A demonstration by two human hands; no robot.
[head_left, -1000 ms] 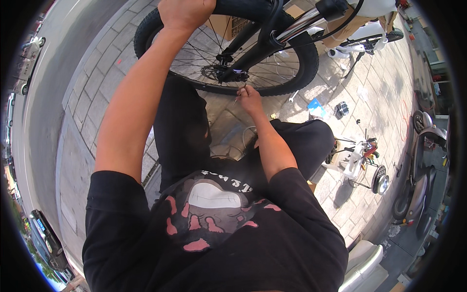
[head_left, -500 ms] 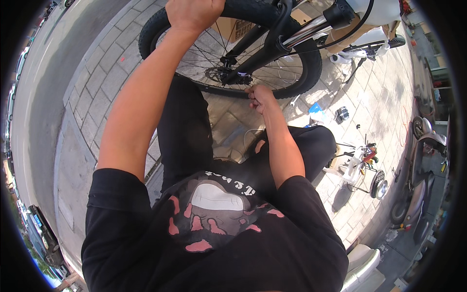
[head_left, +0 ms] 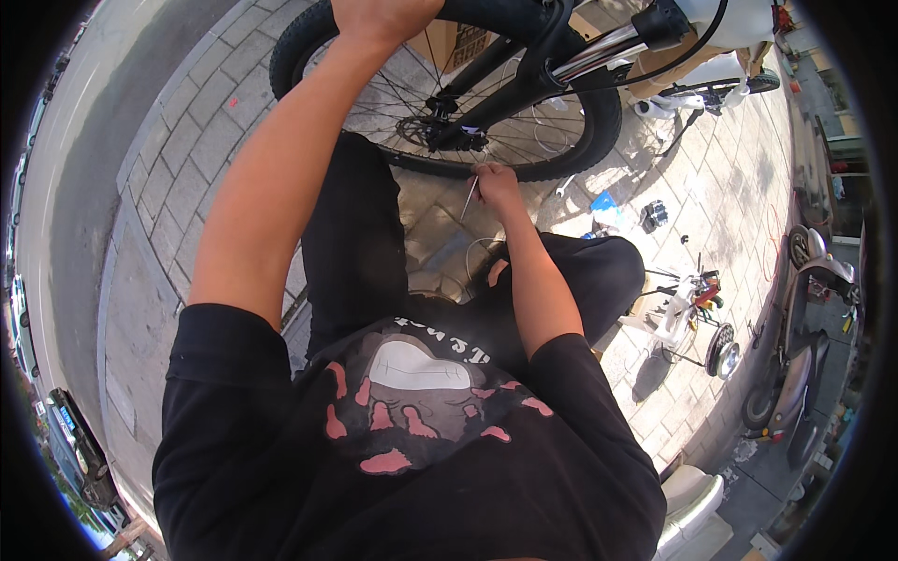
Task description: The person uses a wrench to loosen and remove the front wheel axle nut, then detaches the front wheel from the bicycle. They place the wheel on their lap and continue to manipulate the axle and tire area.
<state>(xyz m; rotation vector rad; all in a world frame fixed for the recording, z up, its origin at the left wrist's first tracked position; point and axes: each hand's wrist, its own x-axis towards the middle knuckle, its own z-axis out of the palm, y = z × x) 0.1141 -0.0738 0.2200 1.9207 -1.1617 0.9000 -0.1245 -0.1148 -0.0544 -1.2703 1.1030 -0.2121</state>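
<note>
A bicycle wheel (head_left: 596, 131) with a black knobby tyre and a disc rotor stands in front of me, set in a black fork (head_left: 496, 98). At the top edge of the view my left hand (head_left: 385, 17) is closed over the tyre; its fingertips are partly out of sight. My right hand (head_left: 498, 184) is beside the lower tyre, just below the hub and the fork end. Its fingers are closed on a thin metal rod (head_left: 470, 200), which slants down toward the paving. The rod's other end is hidden in the fingers.
A cardboard box (head_left: 451, 45) stands behind the wheel. On the paving to the right lie a wrench (head_left: 565, 185), a blue-and-white packet (head_left: 606, 208), a small dark part (head_left: 654, 216) and a cluster of tools (head_left: 692, 304). Scooters (head_left: 795, 374) are parked at the far right.
The thin metal rod now shows below my right hand, which has turned slightly and shifted a little. My left hand stays on the tyre; the wheel sits slightly further right in view.
</note>
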